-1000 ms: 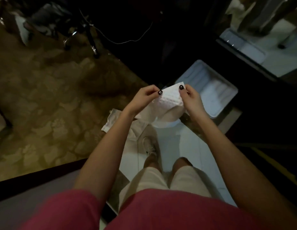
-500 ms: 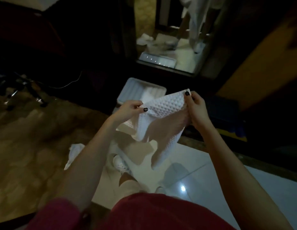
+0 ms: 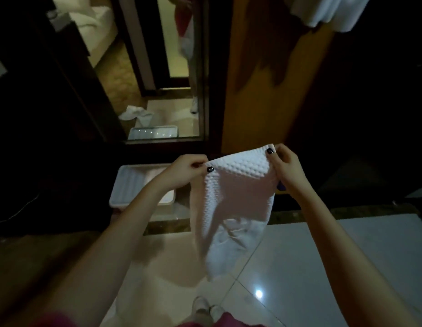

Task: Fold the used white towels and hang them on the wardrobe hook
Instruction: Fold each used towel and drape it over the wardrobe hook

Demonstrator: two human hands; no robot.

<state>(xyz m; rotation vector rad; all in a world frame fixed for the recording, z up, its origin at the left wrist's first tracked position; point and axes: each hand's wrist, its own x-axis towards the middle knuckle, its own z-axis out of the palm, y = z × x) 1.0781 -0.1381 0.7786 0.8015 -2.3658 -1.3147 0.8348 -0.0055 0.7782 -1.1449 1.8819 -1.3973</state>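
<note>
Both thumbs [image 3: 209, 169], dark-nailed, pinched the top corners of the white towel [image 3: 233, 204] against the curled fingers behind it: left hand [image 3: 186, 171] on the lower left corner, right hand [image 3: 285, 168] on the higher right corner. On my feed I noted that the hands had drawn apart over the last second. What was then a bunched wad between them was now a taut top edge, the cloth hanging in one long drop, its lower end twisted and narrower. The towel hung in the air in front of the body, above the pale floor tiles [image 3: 323, 267], touching nothing else. A white tray [image 3: 125, 185] sat on the floor just left of it, partly hidden by the left forearm. The view had swung up from the carpet to the mirror [image 3: 158, 67] and the wooden wardrobe panel [image 3: 264, 79]. Hanging towels [image 3: 323, 13] had entered at top right; I could not see the hook itself. My reading: towel opened out, first fold not yet made, lower end wants straightening before halving.
</note>
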